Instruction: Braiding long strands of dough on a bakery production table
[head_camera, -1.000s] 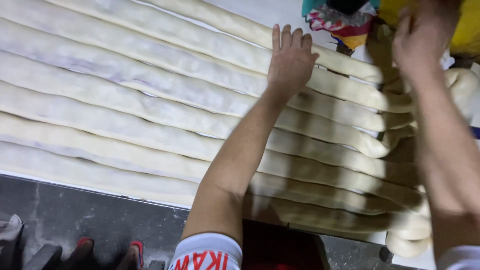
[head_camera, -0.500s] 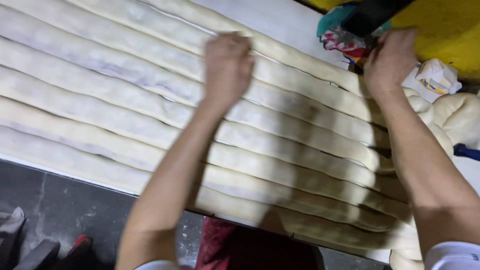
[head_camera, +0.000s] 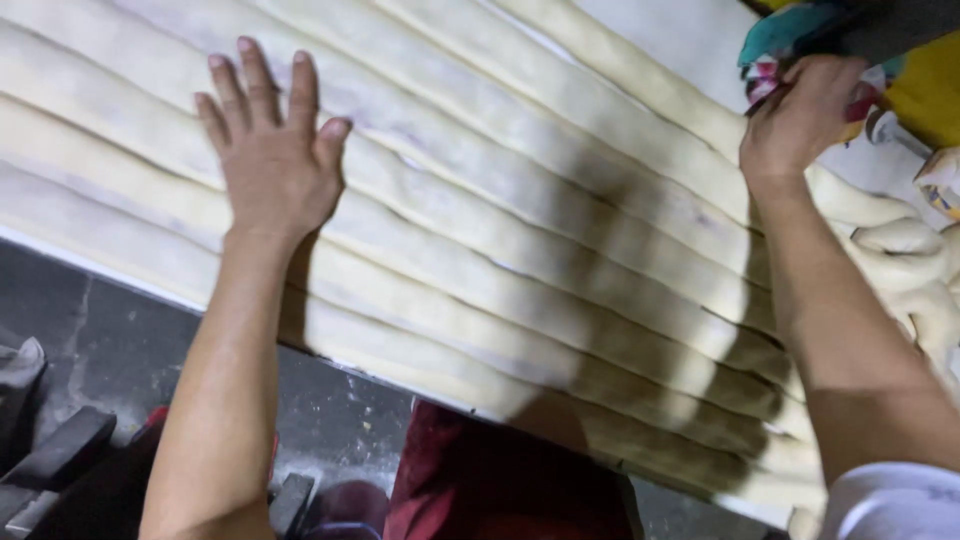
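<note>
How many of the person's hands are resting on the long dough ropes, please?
2: the left hand lies flat with fingers spread on the dough ropes at left; the right hand, curled, rests at their far right end.

Dough ropes (head_camera: 520, 230) side by side on table (head_camera: 700, 40) — left hand (head_camera: 275, 165) atop, right hand (head_camera: 800, 120) far end

Dough ropes (head_camera: 520, 230) cover the table edge to edge; bare white surface (head_camera: 680, 40) shows beyond.

a white table (head_camera: 700, 40) carries long dough ropes (head_camera: 520, 230) laid side by side, running to its near edge; beyond them, bare tabletop.
</note>
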